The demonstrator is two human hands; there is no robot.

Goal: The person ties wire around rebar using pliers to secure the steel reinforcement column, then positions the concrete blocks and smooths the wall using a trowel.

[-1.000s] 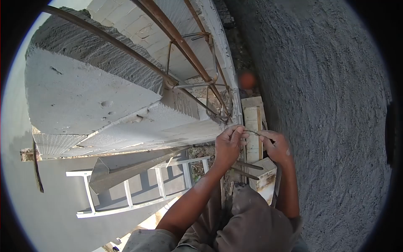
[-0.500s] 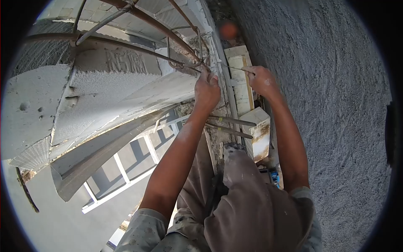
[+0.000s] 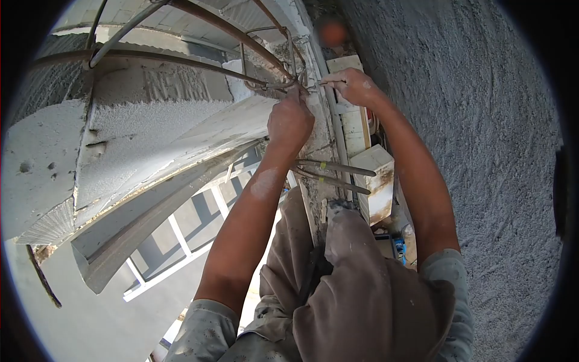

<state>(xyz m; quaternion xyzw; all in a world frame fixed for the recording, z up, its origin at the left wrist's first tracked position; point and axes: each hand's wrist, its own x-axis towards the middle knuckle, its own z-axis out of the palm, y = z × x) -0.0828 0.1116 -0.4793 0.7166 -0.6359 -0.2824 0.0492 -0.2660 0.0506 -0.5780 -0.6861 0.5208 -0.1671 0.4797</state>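
Note:
My left hand [image 3: 292, 120] is closed at the corner of a reinforcing-bar cage [image 3: 265, 53], its fingertips pressed against the joint where a steel bar [image 3: 211, 67] meets a stirrup. Exactly what lies between those fingertips is partly hidden. To the right, my right hand [image 3: 353, 86] pinches a thin wire [image 3: 327, 82] just beyond the wall's edge, close to the cage corner. Below both hands, two long metal handles with yellow marks, like those of pincers [image 3: 338, 171], lie across the narrow wall top [image 3: 319, 142].
Pale blocks [image 3: 375, 181] stand along the wall's right side, beside a rough grey plastered surface [image 3: 482, 151]. Far below on the left is a white ladder-like frame [image 3: 178, 235]. A concrete beam [image 3: 181, 130] runs leftward. A blurred red-orange round thing [image 3: 332, 33] sits at the top.
My right hand has moved up and left, bringing the wire nearer the cage corner. My left hand stays at the joint, its wrist turned slightly. The view has shifted a little.

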